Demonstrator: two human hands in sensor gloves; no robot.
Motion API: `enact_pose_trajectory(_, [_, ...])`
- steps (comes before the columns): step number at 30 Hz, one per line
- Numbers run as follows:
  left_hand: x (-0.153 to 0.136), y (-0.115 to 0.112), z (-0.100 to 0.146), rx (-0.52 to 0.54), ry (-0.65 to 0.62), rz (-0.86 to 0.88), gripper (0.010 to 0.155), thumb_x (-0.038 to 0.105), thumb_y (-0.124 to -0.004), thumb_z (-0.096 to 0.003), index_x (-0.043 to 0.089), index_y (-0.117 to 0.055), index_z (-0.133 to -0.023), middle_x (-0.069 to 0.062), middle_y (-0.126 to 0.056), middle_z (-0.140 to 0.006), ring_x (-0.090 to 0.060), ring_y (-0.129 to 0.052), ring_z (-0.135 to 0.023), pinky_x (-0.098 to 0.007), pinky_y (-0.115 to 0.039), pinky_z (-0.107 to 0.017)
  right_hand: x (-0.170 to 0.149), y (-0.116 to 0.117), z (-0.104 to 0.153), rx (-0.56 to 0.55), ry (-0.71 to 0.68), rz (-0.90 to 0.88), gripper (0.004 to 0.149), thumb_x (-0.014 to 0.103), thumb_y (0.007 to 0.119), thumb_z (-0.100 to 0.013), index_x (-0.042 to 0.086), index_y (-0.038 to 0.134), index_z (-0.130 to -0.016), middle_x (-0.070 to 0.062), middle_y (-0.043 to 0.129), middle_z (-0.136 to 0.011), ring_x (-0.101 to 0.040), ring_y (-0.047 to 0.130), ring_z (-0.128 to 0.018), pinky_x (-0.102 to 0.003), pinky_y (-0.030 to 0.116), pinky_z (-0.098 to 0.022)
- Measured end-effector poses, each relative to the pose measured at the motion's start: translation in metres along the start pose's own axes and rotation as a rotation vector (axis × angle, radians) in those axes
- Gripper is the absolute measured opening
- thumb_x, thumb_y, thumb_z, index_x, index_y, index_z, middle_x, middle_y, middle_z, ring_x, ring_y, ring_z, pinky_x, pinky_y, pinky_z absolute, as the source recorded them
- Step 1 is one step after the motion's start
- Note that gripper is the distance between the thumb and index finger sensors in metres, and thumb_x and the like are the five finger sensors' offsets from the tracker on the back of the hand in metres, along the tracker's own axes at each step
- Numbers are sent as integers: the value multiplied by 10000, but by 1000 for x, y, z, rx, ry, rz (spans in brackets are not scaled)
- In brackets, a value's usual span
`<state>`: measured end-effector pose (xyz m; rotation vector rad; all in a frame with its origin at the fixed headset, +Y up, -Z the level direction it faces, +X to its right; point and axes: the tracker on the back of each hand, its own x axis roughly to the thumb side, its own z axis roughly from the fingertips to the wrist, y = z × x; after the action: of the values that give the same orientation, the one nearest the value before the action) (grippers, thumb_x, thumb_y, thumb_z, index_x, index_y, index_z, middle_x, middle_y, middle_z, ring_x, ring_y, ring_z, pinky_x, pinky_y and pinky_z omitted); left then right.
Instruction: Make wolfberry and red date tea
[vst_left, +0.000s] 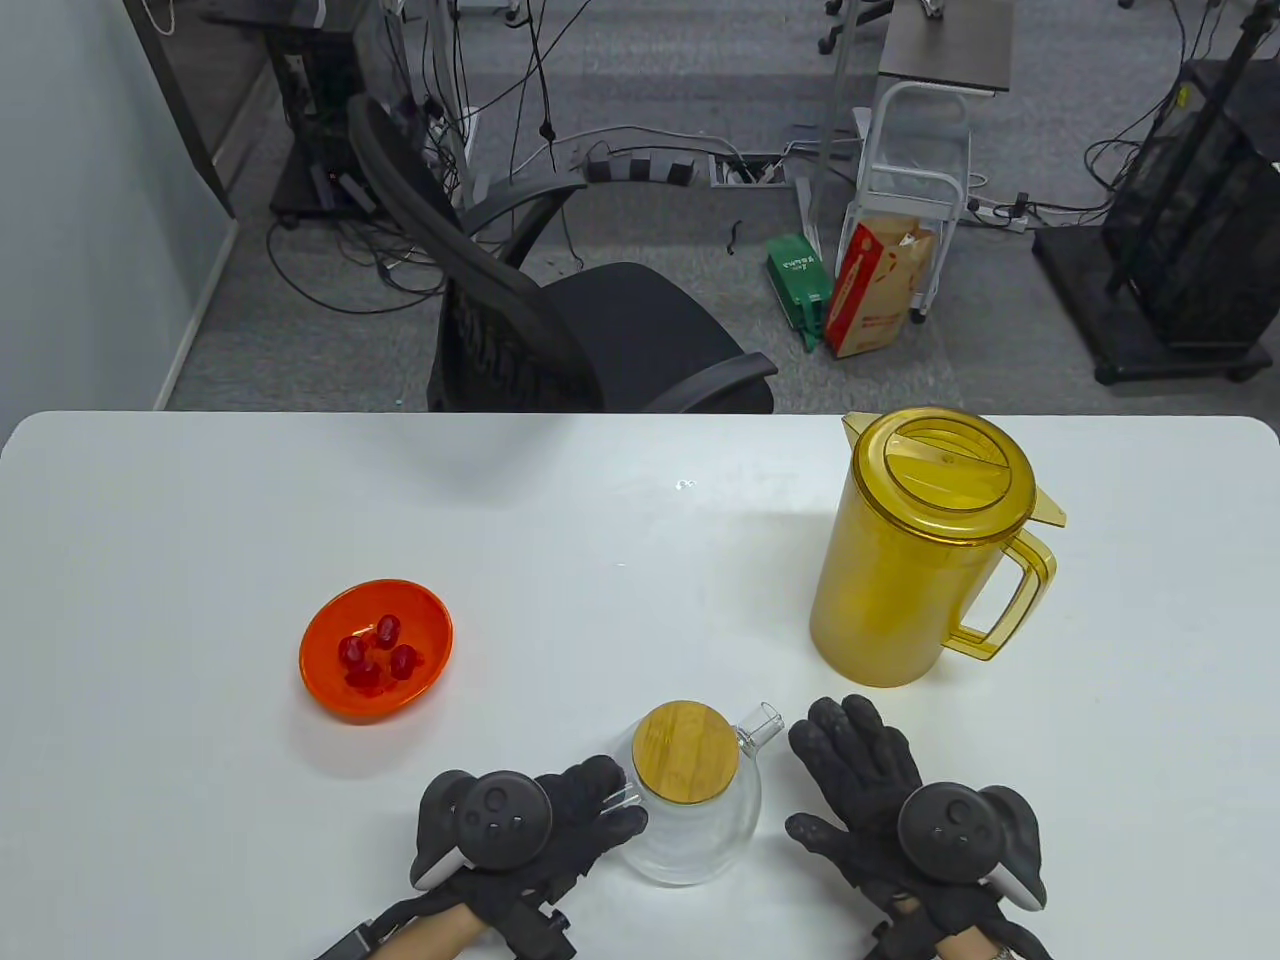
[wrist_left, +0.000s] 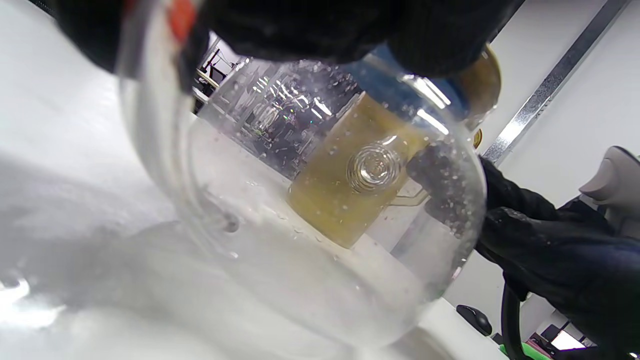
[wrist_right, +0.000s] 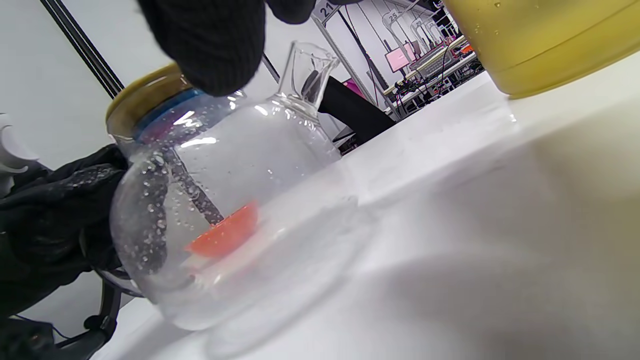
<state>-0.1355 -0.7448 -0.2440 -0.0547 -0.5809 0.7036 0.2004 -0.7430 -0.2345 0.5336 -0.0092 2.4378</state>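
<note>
**Glass teapot at the desk's near edge, between two gloved hands**

The glass teapot (vst_left: 690, 815) stands upright near the front edge of the white desk (vst_left: 620, 560), between the two hands. Its body is round and clear, dotted inside with small droplets, and no tea or fruit shows in it. A round bamboo lid (vst_left: 686, 750) sits on its mouth, and a short glass spout (vst_left: 765, 722) points away to the right.

The left hand (vst_left: 560, 825) is at the pot's left side with its fingers curled at the glass handle (vst_left: 622, 797); the left wrist view shows the glass loop passing under the glove, so its grip is closed around the handle. The right hand (vst_left: 880, 800) lies flat on the desk just beside the pot, fingers spread, its grip wide and holding nothing.

The desk is plain white with rounded corners. Beyond it are grey carpet, a black office chair (vst_left: 560, 310), loose cables and a white trolley (vst_left: 915, 190).

To the left, well apart from the pot, an orange bowl (vst_left: 376, 650) holds a few red dates (vst_left: 375, 650). To the right rear stands a tall amber pitcher (vst_left: 925, 545) with its lid on.
</note>
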Motion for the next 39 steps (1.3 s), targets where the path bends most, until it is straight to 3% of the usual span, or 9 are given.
enact_pose_trajectory(16, [-12, -6, 3, -1, 7, -7, 491, 495, -792, -505, 138, -704, -829, 30, -909, -508, -101, -947, -293, -385, -884, -349, 0, -1, 0, -4, -10, -22, 789, 434, 804, -534, 218, 376, -1160, -52, 264, -1240, -265, 121, -1106, -544, 181, -779])
enact_pose_trajectory(21, [-12, -7, 4, 0, 7, -5, 501, 493, -793, -504, 139, -692, -844, 26, -909, -526, -106, -950, -310, -389, -882, -357, 20, -9, -8, -22, -88, -75, 805, 434, 823, -531, 193, 394, -1168, -92, 295, -1243, -309, 171, -1107, -563, 215, -776])
enact_pose_trajectory(23, [-12, -7, 4, 5, 12, -2, 506, 493, -796, -500, 139, -690, -846, 26, -909, -529, -108, -952, -314, -391, -882, -359, 32, -10, -15, 22, -80, -58, 846, 436, 858, -504, 192, 395, -1169, -129, 323, -1240, -358, 215, -1107, -586, 250, -772])
enact_pose_trajectory(25, [-12, -7, 4, 7, 14, -2, 507, 495, -798, -499, 141, -690, -846, 26, -910, -530, -108, -954, -315, -391, -883, -359, 52, -9, -28, 171, -102, -12, 898, 455, 859, -495, 201, 328, -1173, -135, 277, -1243, -372, 198, -1105, -591, 246, -772])
enact_pose_trajectory(30, [-12, -7, 4, 5, 15, 0, 511, 493, -801, -496, 139, -690, -847, 27, -911, -533, -111, -957, -320, -393, -884, -361, 91, -2, -65, 309, -178, 104, 968, 464, 886, -459, 198, 291, -1174, -129, 182, -1245, -396, 130, -1104, -632, 211, -761])
enact_pose_trajectory(34, [-12, -7, 4, 0, 13, -2, 514, 488, -803, -496, 132, -689, -849, 22, -911, -535, -117, -959, -322, -398, -883, -361, 102, 13, -91, 502, -149, 116, 1034, 480, 887, -449, 215, 188, -1164, -127, -9, -1204, -420, 1, -1073, -669, 158, -746])
enact_pose_trajectory(39, [-12, -7, 4, -4, 10, -6, 516, 484, -803, -498, 128, -685, -853, 21, -910, -541, -119, -960, -328, -400, -882, -364, 107, 30, -112, 627, -144, 147, 1024, 452, 905, -450, 207, 213, -1163, -160, 48, -1216, -413, -23, -1063, -683, 137, -734])
